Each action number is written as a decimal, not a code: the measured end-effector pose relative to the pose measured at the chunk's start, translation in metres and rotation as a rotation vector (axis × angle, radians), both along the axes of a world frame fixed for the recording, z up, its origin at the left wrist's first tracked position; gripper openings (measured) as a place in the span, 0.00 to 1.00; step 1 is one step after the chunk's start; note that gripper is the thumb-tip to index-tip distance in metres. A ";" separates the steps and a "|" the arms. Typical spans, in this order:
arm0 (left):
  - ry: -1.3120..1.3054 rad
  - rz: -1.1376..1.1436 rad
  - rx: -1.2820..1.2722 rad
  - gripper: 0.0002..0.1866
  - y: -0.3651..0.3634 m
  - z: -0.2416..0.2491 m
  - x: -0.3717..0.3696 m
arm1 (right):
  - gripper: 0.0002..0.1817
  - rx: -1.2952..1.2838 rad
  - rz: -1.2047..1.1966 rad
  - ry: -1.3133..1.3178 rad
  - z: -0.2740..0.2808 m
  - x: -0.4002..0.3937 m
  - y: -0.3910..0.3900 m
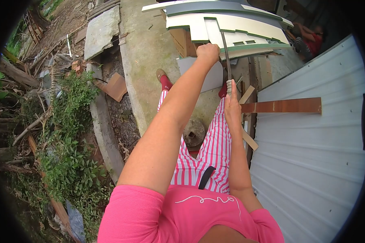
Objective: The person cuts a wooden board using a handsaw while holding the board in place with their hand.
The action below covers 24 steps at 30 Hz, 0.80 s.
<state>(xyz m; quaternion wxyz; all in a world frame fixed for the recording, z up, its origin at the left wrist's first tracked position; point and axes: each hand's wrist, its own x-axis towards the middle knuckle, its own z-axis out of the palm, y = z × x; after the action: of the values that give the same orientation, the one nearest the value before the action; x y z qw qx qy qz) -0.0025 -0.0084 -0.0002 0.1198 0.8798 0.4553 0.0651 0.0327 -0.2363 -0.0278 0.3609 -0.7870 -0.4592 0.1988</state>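
My left hand is closed in a fist at the near edge of the stacked white boards with green edges; what its fingers hold is hidden. Lower and to the right, my right hand grips the pale, wrapped handle of a long thin metal tool. The tool's dark shaft runs up past my left hand, and its far end lies over a notch in the boards. A brown cardboard box and a light grey panel are beneath the boards.
A brown wooden plank juts out over the corrugated metal sheet on the right. Below my arms is a round stone-like object. A concrete kerb and plants lie left. Another person is at the upper right.
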 end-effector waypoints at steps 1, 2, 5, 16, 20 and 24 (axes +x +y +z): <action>0.001 -0.001 0.000 0.12 0.001 -0.001 0.000 | 0.31 0.019 0.005 -0.006 -0.001 0.000 0.000; 0.001 -0.001 0.001 0.12 0.001 -0.002 0.000 | 0.32 0.038 0.011 -0.012 -0.001 0.000 0.000; -0.006 0.006 0.007 0.11 0.001 -0.002 0.001 | 0.32 -0.039 -0.002 0.023 0.002 0.000 0.000; -0.019 0.017 0.016 0.11 0.001 -0.005 0.001 | 0.32 0.008 -0.012 0.001 -0.003 0.000 0.001; -0.015 0.015 0.016 0.11 0.002 -0.005 0.001 | 0.32 0.011 -0.015 -0.002 -0.004 -0.001 0.001; -0.003 0.023 -0.002 0.12 0.003 -0.006 0.002 | 0.32 0.017 -0.019 0.001 -0.004 0.000 0.002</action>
<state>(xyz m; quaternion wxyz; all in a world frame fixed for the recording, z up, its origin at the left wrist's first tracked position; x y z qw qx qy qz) -0.0001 -0.0049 -0.0066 0.1203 0.8744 0.4653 0.0673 0.0322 -0.2346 -0.0315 0.3695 -0.7881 -0.4532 0.1920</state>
